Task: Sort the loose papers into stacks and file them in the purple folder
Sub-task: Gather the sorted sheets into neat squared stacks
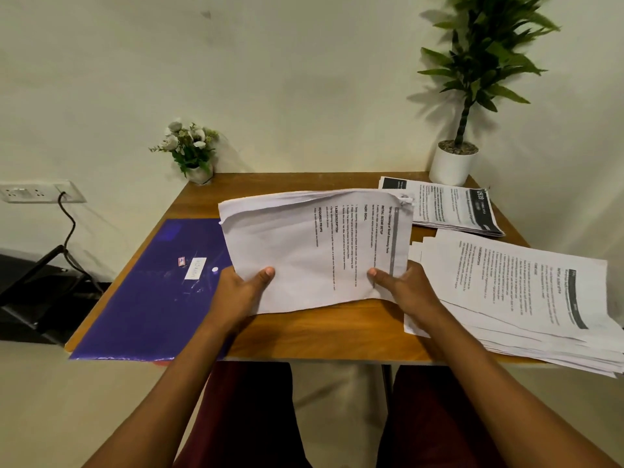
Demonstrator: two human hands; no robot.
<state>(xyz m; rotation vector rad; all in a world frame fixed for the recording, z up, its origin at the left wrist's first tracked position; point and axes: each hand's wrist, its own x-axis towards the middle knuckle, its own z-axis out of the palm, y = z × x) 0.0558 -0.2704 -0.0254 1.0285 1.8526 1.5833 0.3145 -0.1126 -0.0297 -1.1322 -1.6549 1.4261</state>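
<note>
I hold a bundle of printed papers [314, 244] above the middle of the wooden table [314, 332]. My left hand [239, 292] grips its near left corner, thumb on top. At the near right corner my right hand [405, 292] grips it the same way. The purple folder [148, 298] lies flat and closed on the table's left side, a white label on its cover. A large loose stack of papers [526, 309] spreads over the table's right edge. A smaller stack with dark headers [449, 207] lies at the far right.
A small vase of white flowers [192, 153] stands at the table's far left edge. At the far right corner stands a white pot with a tall green plant [454, 160]. A wall socket with a black cable [44, 192] and a dark chair are left of the table.
</note>
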